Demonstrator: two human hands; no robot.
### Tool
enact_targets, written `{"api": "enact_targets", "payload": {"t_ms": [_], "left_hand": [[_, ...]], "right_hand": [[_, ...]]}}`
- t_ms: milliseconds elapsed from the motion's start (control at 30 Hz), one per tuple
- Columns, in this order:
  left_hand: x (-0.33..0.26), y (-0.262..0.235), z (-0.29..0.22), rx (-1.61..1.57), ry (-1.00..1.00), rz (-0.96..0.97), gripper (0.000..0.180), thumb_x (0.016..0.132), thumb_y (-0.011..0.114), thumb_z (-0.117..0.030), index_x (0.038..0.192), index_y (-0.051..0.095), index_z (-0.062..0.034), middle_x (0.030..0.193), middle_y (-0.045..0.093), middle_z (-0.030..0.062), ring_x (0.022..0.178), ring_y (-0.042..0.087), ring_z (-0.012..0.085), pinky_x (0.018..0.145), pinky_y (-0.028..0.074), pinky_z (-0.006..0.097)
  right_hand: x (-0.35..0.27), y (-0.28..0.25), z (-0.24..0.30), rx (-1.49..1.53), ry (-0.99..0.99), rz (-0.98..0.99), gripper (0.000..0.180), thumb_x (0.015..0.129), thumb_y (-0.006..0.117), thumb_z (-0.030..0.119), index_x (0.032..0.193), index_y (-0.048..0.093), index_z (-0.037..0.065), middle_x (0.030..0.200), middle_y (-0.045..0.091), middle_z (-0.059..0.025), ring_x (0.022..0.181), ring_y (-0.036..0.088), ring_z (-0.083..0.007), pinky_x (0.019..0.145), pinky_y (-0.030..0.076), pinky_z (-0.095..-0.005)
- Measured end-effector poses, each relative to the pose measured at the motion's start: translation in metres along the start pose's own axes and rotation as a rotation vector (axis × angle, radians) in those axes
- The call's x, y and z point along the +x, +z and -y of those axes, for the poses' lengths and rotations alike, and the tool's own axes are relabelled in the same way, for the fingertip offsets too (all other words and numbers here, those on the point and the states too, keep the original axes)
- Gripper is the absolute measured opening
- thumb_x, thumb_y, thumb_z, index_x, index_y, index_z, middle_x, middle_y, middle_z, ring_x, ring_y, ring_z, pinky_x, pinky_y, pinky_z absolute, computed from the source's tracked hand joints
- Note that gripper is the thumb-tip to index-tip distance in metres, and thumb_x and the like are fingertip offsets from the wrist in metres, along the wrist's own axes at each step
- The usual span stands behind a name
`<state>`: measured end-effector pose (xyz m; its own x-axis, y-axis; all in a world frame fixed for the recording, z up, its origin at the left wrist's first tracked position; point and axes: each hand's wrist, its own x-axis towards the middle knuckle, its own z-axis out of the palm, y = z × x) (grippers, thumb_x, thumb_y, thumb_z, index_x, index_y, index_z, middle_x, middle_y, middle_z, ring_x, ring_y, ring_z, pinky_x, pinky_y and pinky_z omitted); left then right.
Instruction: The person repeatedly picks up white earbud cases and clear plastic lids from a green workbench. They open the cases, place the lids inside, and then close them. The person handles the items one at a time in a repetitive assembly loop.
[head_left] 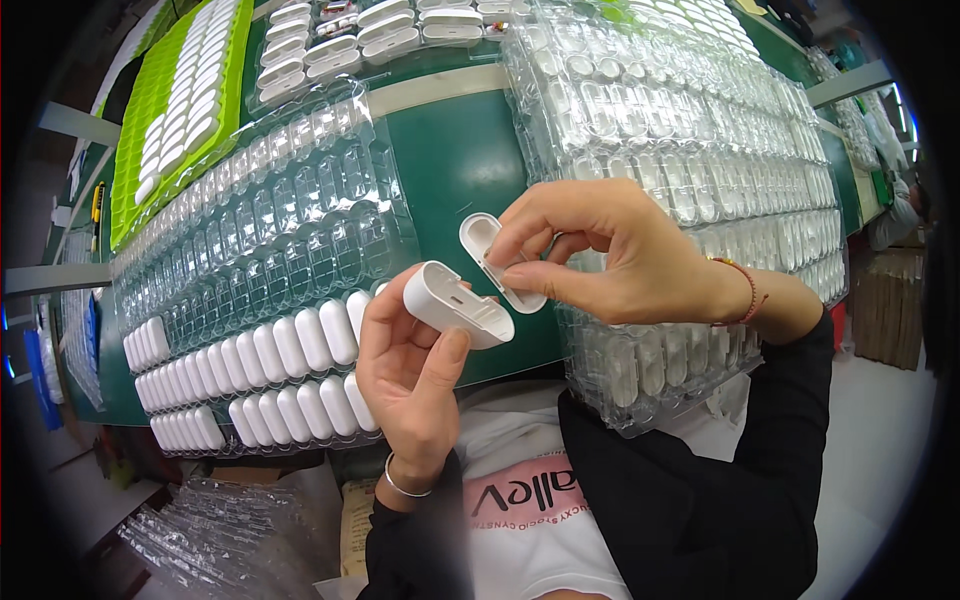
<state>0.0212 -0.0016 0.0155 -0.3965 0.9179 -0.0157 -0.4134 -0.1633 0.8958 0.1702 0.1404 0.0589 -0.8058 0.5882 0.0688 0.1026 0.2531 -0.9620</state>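
Note:
My left hand (415, 375) grips a white plastic case body (457, 304) with a rounded end, held above the green table edge. My right hand (610, 255) pinches a white oval lid piece (487, 252) between thumb and fingers, its lower end touching the case body. A red string bracelet sits on my right wrist, a silver bangle on my left. Just left of my left hand lies a clear blister tray (260, 230) whose near rows hold several white case parts (290, 350).
A second stack of clear blister trays (700, 150) lies under my right hand. A green tray (180, 100) with white parts sits at far left, more white parts (350, 40) at the back. Loose clear trays (220, 530) lie below the green table (460, 160). Another person's sleeve (895, 215) shows at right.

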Motion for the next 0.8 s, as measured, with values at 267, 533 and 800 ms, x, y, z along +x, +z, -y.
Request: {"api": "enact_targets", "payload": {"t_ms": [267, 533, 800], "left_hand": [[0.008, -0.001, 0.003, -0.042, -0.117, 0.064, 0.050, 0.089, 0.058, -0.005, 0.133, 0.038, 0.0060, 0.125, 0.053, 0.0170, 0.116, 0.055, 0.0216, 0.095, 0.048, 0.035], [0.008, 0.001, 0.004, -0.017, -0.083, 0.044, 0.052, 0.086, 0.064, -0.006, 0.132, 0.040, 0.0048, 0.121, 0.055, 0.0154, 0.114, 0.055, 0.0199, 0.096, 0.046, 0.033], [0.010, 0.005, 0.009, 0.006, 0.002, 0.040, 0.045, 0.083, 0.069, -0.001, 0.122, 0.047, 0.0035, 0.114, 0.058, 0.0154, 0.108, 0.058, 0.0190, 0.092, 0.050, 0.032]], "right_hand": [[0.000, 0.004, -0.008, -0.197, -0.244, -0.077, 0.012, 0.079, 0.070, 0.001, 0.090, 0.067, 0.004, 0.084, 0.064, -0.0066, 0.066, 0.061, -0.0179, 0.055, 0.050, -0.0266], [-0.004, 0.004, -0.006, -0.293, -0.224, -0.034, 0.018, 0.077, 0.070, -0.006, 0.093, 0.068, 0.002, 0.092, 0.063, -0.0098, 0.073, 0.063, -0.0157, 0.058, 0.051, -0.0247], [-0.008, 0.009, -0.008, -0.559, -0.361, -0.094, 0.022, 0.069, 0.072, -0.005, 0.087, 0.066, 0.004, 0.088, 0.060, -0.0091, 0.065, 0.061, -0.0206, 0.054, 0.049, -0.0279]]}}
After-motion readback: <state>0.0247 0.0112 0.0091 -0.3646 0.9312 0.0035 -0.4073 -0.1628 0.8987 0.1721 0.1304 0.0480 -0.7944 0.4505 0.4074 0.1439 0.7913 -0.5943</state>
